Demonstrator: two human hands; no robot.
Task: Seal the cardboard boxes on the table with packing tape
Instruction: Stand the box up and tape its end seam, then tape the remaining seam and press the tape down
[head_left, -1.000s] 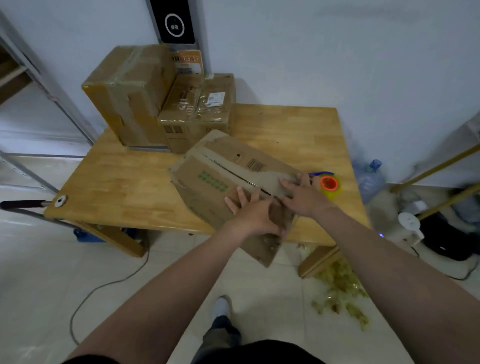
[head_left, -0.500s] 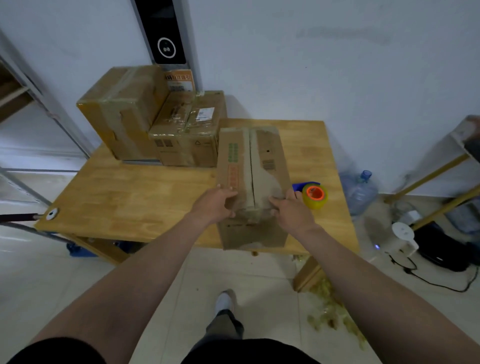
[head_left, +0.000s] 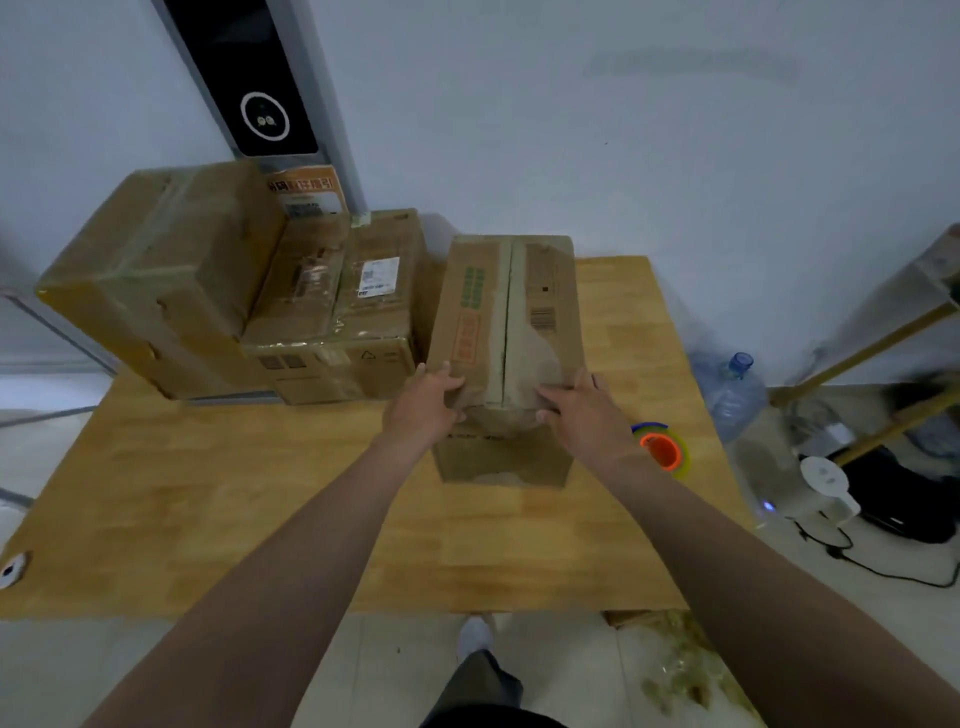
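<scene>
Left hand (head_left: 423, 402) and right hand (head_left: 584, 413) grip the near end of the tall brown cardboard box (head_left: 506, 322) on the wooden table (head_left: 208, 493), closing its untaped seam. Positioning, seemingly; next, the right must free itself for the orange-cored tape roll (head_left: 662, 451) just beside it.

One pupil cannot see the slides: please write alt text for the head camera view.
A person's left hand and right hand hold the near end of a cardboard box, its top seam untaped, on a wooden table. A tape roll lies to its right; two taped boxes stand to its left.
</scene>
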